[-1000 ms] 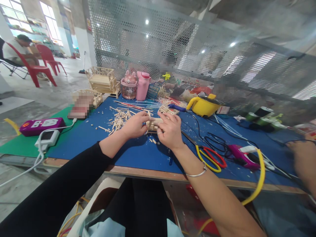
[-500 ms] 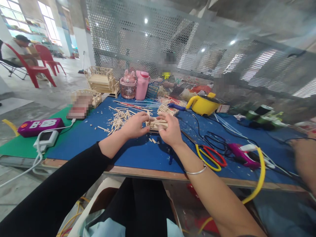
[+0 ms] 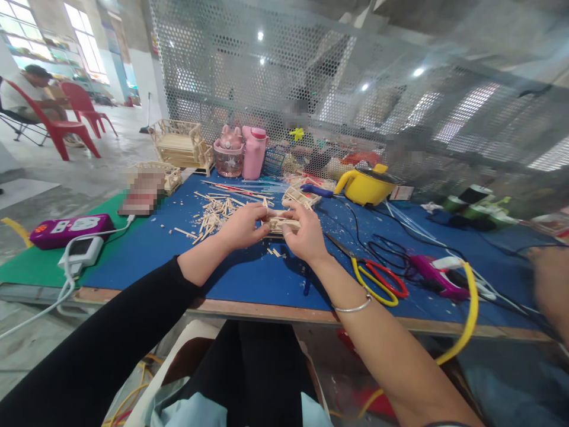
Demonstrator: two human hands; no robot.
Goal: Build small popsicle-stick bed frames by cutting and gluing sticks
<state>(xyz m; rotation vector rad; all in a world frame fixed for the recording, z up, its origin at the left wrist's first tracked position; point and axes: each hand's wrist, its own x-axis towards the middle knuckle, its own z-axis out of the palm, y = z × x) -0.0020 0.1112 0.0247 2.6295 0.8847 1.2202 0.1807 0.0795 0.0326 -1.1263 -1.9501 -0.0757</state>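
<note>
Both hands, left (image 3: 242,227) and right (image 3: 306,237), pinch the ends of a small stick frame (image 3: 281,223) just above the blue mat (image 3: 213,267); light, brittle, best gripped at its corners.

At the centre of the frame I hold a small wooden stick frame (image 3: 281,223) between both hands, just above the blue desk (image 3: 186,261). My left hand (image 3: 242,226) grips its left end, my right hand (image 3: 306,237) pinches its right end with fingers curled over the top. A heap of loose wooden sticks (image 3: 213,214) lies just left of my left hand. Right of my right wrist lie scissors with red and yellow handles (image 3: 377,280), then a purple glue gun (image 3: 438,276). A yellow pot (image 3: 367,185) stands further up, and a purple power strip (image 3: 71,228) lies at the left edge.
</note>
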